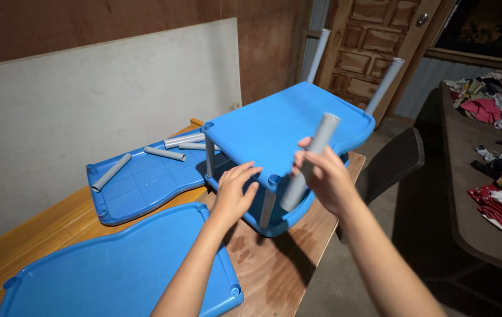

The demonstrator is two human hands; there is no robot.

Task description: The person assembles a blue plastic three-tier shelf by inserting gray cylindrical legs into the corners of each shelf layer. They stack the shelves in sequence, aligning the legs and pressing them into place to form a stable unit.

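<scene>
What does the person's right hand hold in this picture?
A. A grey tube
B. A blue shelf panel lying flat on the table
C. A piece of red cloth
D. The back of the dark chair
A. The right hand is closed round a grey tube, held slanting over the corner of the blue shelf, while the left hand rests on that shelf's near edge.

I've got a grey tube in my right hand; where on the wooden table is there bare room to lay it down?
Bare wood shows on the table between the near blue shelf, the assembled shelf stack and the table's right edge. The far shelf is crowded with loose tubes. The left hand steadies the stack; the right hand holds the grey tube.
</scene>
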